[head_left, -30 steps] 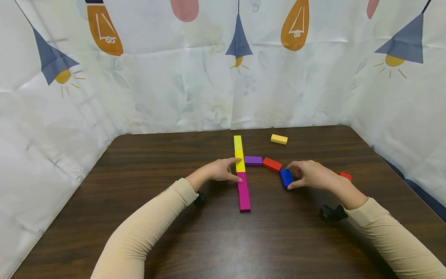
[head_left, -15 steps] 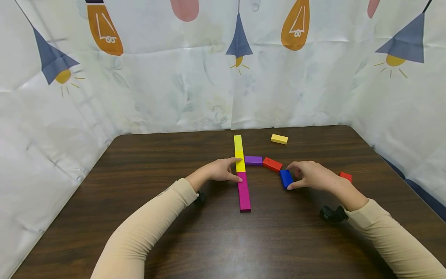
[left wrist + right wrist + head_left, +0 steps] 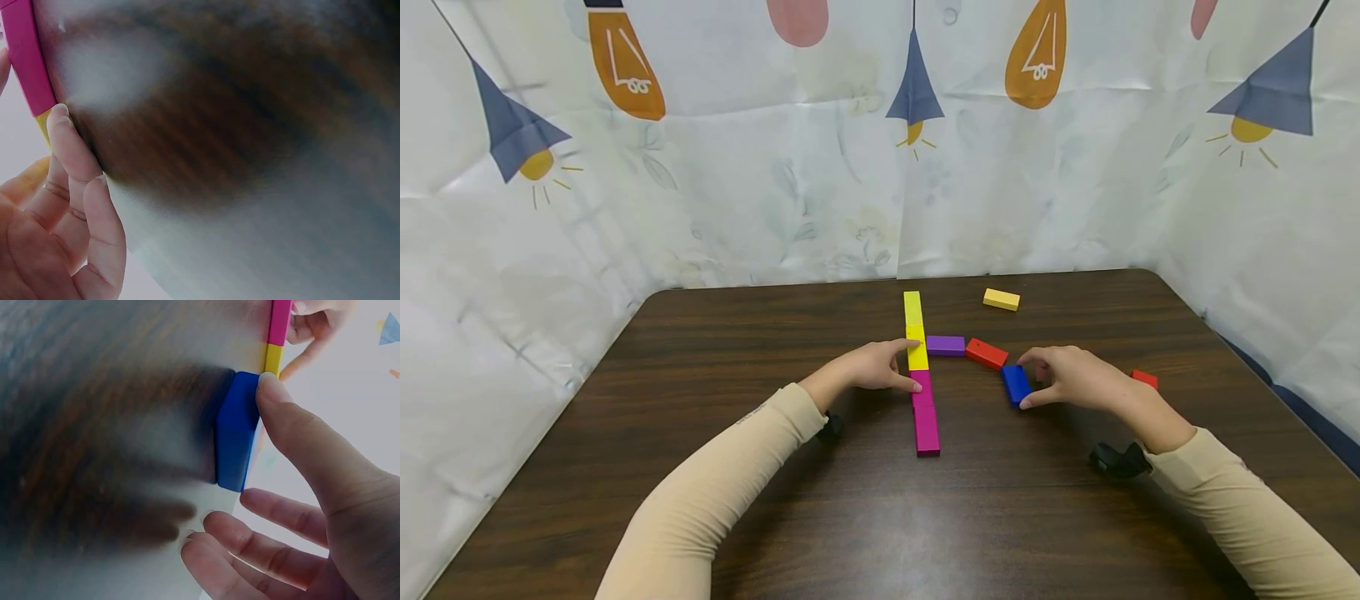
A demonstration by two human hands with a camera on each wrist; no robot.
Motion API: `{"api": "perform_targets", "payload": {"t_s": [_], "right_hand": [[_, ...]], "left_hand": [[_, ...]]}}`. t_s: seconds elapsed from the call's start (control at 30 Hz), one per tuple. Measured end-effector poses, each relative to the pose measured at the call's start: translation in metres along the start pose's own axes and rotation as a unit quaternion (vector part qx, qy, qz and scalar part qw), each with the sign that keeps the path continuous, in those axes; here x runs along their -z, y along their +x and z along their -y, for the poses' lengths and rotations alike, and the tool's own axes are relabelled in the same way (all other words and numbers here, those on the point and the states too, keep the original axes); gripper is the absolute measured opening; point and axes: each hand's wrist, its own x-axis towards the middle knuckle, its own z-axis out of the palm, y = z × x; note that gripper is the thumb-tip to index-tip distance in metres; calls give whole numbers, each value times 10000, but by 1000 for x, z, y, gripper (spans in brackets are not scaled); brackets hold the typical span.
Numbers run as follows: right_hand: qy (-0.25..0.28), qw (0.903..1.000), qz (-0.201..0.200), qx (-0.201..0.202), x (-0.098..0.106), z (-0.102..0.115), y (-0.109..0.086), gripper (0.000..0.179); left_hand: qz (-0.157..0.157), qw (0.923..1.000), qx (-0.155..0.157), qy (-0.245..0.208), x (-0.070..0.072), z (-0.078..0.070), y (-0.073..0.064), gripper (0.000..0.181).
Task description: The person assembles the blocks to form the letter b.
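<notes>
A straight column of blocks runs away from me, with two magenta blocks (image 3: 927,432) nearer and two yellow blocks (image 3: 912,308) beyond. My left hand (image 3: 876,365) rests at its left side, index finger on a yellow block and thumb on the upper magenta one. Rightward from the column, a purple block (image 3: 945,346), a red block (image 3: 987,354) and a blue block (image 3: 1017,385) form a bending row. My right hand (image 3: 1075,377) pinches the blue block by its two ends, between thumb and index finger. The right wrist view shows the thumb (image 3: 275,390) at one end.
A loose light-yellow block (image 3: 1002,300) lies at the back of the dark wooden table (image 3: 880,525). Another red block (image 3: 1145,379) sits beyond my right wrist, partly hidden. A patterned curtain (image 3: 737,183) closes off the back and sides.
Very little differs: the blue block's near end and my right thumb have shifted slightly to the right. My left hand has stayed in place.
</notes>
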Motion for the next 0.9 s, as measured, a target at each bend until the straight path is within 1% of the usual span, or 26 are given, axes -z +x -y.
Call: {"api": "perform_targets", "payload": {"t_s": [0.2, 0.4, 0.57, 0.73, 0.9], "right_hand": [[171, 9997, -175, -92, 6, -5, -7, 59], [396, 9988, -275, 97, 13, -14, -13, 51], [450, 9976, -476, 226, 17, -24, -17, 44], [577, 9962, -627, 197, 22, -31, -22, 42], [574, 9952, -782, 127, 27, -39, -30, 42]], "left_hand": [[-14, 10000, -19, 15, 0, 2, 1, 83], [-8, 10000, -10, -26, 0, 2, 1, 83], [-22, 10000, -11, -27, 0, 2, 0, 83], [-42, 10000, -17, -15, 0, 2, 0, 84], [-35, 10000, -20, -5, 0, 1, 0, 83]]}}
